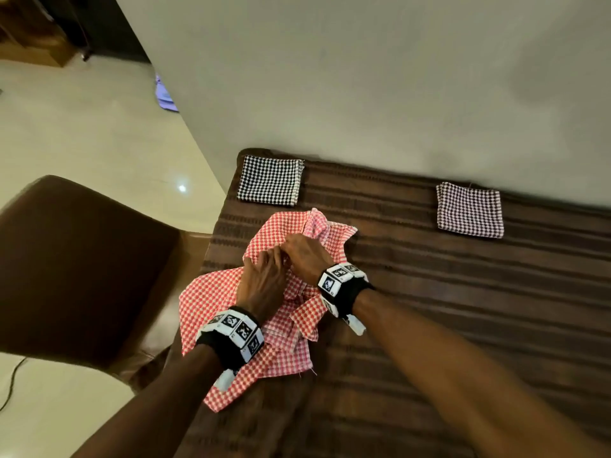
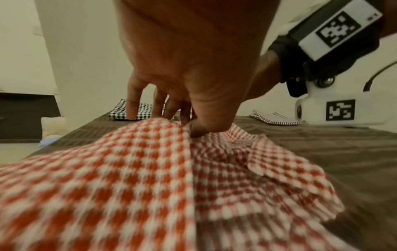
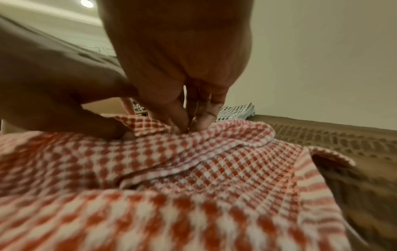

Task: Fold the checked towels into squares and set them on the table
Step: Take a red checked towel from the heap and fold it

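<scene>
A crumpled red-and-white checked towel [image 1: 211,292] [image 2: 128,178] [image 3: 193,169] lies on the brown striped table cover [image 1: 429,309], near its left edge. Both hands meet over the towel's middle. My left hand [image 1: 267,262] [image 2: 189,125] pinches a raised fold of it between thumb and fingers. My right hand [image 1: 297,249] [image 3: 189,125] pinches the cloth right beside it, fingertips pressed together on a ridge. A folded black-and-white checked towel [image 1: 269,180] [image 2: 122,110] lies square at the table's back left. A folded purple-and-white checked towel [image 1: 469,209] [image 2: 275,118] lies at the back right.
A brown leather chair [image 1: 76,269] stands just left of the table. A plain wall [image 1: 363,77] runs along the table's far edge. Pale tiled floor [image 1: 82,127] lies to the left, with a blue-purple item [image 1: 165,97] on it by the wall.
</scene>
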{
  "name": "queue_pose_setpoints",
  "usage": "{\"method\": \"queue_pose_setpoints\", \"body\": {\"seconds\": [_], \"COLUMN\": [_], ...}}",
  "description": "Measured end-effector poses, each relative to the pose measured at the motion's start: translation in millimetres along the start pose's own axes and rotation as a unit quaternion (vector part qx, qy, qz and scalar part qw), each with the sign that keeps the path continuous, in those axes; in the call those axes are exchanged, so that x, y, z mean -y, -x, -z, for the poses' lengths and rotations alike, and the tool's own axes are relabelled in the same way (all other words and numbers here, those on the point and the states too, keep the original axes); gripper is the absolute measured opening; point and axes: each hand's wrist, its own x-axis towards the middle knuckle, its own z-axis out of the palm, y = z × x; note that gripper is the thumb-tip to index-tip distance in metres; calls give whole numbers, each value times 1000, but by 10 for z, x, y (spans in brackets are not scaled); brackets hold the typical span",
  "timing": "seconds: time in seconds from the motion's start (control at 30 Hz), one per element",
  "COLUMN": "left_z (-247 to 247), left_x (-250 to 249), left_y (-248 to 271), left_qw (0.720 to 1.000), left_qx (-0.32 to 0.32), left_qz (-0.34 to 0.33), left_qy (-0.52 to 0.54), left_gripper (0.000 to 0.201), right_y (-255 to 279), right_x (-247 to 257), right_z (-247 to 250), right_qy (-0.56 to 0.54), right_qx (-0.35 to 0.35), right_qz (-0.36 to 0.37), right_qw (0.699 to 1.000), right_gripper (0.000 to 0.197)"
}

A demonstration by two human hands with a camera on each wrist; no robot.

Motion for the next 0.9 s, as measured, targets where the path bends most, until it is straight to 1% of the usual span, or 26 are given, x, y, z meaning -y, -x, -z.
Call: {"method": "queue_pose_setpoints", "body": {"seconds": [0.07, 0.13, 0.2, 0.23, 0.3, 0.37, 0.4, 0.47, 0.53, 0.63, 0.73, 0.83, 0.9], "left_z": [-5, 45, 143, 218, 428, 659, 750, 889, 957, 964, 995, 1095, 1213], "left_x": [-17, -35, -13, 3, 64, 168, 230, 334, 437, 493, 356, 105, -56], "left_y": [113, 230, 376, 430, 582, 726, 780, 883, 970, 1136, 1275, 1327, 1294], "left_qw": [1000, 998, 986, 974, 935, 902, 894, 893, 893, 892, 895, 908, 920], "left_qx": [11, 7, -33, -68, -148, -200, -212, -234, -237, -231, -240, -233, -220], "left_qz": [13, 46, 100, 130, 185, 222, 230, 237, 260, 281, 266, 249, 245], "left_qy": [12, 49, 127, 175, 263, 311, 321, 304, 279, 269, 264, 242, 212], "left_gripper": [57, 57, 51, 47, 39, 40, 40, 30, 28, 24, 19, 14, 15], "right_y": [72, 160, 224, 250, 284, 278, 268, 289, 357, 567, 988, 1444, 1705], "right_x": [67, 209, 442, 547, 732, 778, 757, 664, 548, 321, -8, -342, -498], "right_z": [-22, 33, 113, 177, 316, 458, 513, 633, 796, 1074, 1261, 1266, 1322], "right_qy": [-1, -8, -27, -38, -62, -59, -45, -31, -42, -62, -32, -72, -101], "right_qx": [-37, -85, -137, -157, -181, -178, -167, -143, -150, -232, -290, -343, -355], "right_qz": [2, -1, 16, 31, 63, 77, 75, 61, 37, 2, -53, -93, -109], "right_qw": [999, 996, 990, 986, 980, 979, 982, 987, 987, 971, 955, 932, 923], "right_gripper": [18, 19, 19, 20, 17, 10, 9, 9, 10, 19, 25, 33, 34]}}
